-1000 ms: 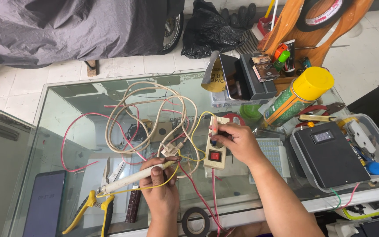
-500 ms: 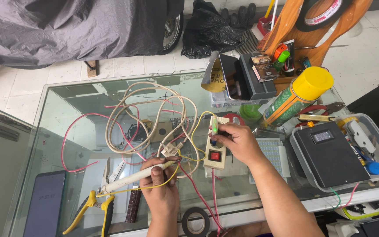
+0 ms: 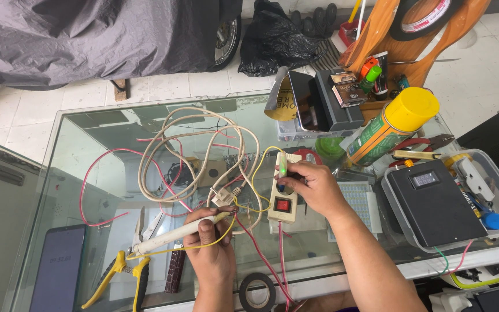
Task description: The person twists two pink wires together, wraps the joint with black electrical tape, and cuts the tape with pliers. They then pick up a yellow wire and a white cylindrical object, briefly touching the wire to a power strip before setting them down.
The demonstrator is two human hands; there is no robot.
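Observation:
My left hand grips a cream pen-shaped soldering tool that lies slanted over the glass table, its tip near a small cream connector where yellow, red and cream wires meet. My right hand holds a slim tester screwdriver with a green translucent handle, pressed down onto a cream power strip with a red rocker switch. A coil of cream cable and loops of pink wire spread over the glass to the left of the strip.
Yellow-handled pliers and a dark phone lie at the front left. A roll of black tape sits at the front edge. A yellow-capped spray can, a black meter box in a clear tray, and boxes crowd the right.
The green tester in my right hand has shifted slightly on the power strip. My left hand and the soldering tool stay where they were.

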